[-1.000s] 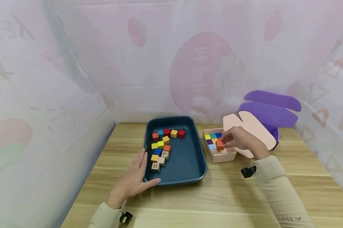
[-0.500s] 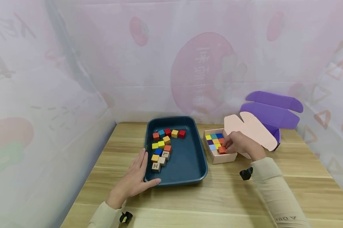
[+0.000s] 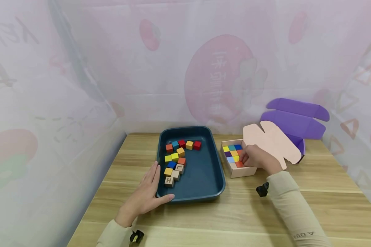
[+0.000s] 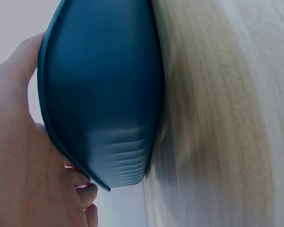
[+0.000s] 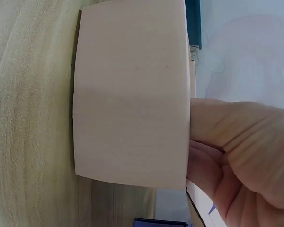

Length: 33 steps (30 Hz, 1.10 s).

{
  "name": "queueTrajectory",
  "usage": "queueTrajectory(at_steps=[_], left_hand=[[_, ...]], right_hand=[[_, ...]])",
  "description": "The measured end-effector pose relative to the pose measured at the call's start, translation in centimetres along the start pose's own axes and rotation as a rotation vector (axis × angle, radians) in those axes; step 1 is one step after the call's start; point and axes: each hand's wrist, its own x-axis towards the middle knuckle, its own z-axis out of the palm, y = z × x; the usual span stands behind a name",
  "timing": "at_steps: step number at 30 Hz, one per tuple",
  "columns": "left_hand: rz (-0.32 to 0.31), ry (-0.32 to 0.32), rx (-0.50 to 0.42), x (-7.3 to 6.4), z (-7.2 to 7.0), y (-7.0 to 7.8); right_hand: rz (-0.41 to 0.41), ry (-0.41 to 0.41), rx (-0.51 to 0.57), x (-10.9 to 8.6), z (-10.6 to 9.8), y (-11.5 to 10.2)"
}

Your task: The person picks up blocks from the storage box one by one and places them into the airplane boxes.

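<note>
A dark blue tray (image 3: 201,178) holds several wooden cubes, plain, coloured and lettered, among them one marked H (image 3: 169,182). My left hand (image 3: 142,192) rests along its near-left corner, fingers straight against the left rim and thumb over the front edge. To the right of the tray stands a small beige cardboard box (image 3: 243,172), lid folded back, with coloured cubes in rows. My right hand (image 3: 258,158) reaches down into the right side of this box, fingers bent, beside an orange-red cube (image 3: 240,164) at the near end. In the right wrist view the box wall hides the fingertips; what they hold cannot be told.
The open beige lid (image 3: 273,140) leans to the right, in front of an open purple box (image 3: 293,120). Everything stands on a wooden table (image 3: 204,223), with printed cloth walls (image 3: 160,79) behind and at the sides.
My right hand has lowered the orange-red cube into the near end of the beige box, where it now sits beside the others. My left hand stays at the tray.
</note>
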Motion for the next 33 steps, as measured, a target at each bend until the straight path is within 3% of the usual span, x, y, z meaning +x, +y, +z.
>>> queueTrajectory(at_steps=[10,17,20,27,33], left_hand=[[0.003,0.004,0.002,-0.1,-0.1,0.1],[0.004,0.002,0.000,0.0,0.0,0.2],[0.004,0.004,0.000,0.0,0.0,0.1],[0.009,0.009,-0.004,0.0,-0.1,0.1],[0.007,0.005,-0.002,0.0,-0.1,0.2]], right_hand=[[-0.046,0.063,-0.127,0.3,0.2,-0.3],[0.020,0.100,-0.115,0.3,-0.5,-2.5],[-0.021,0.122,-0.080,0.0,-1.1,-4.0],[-0.221,0.192,-0.065,0.3,-1.9,-7.7],[-0.237,0.170,-0.060,1.6,-1.7,-11.0]])
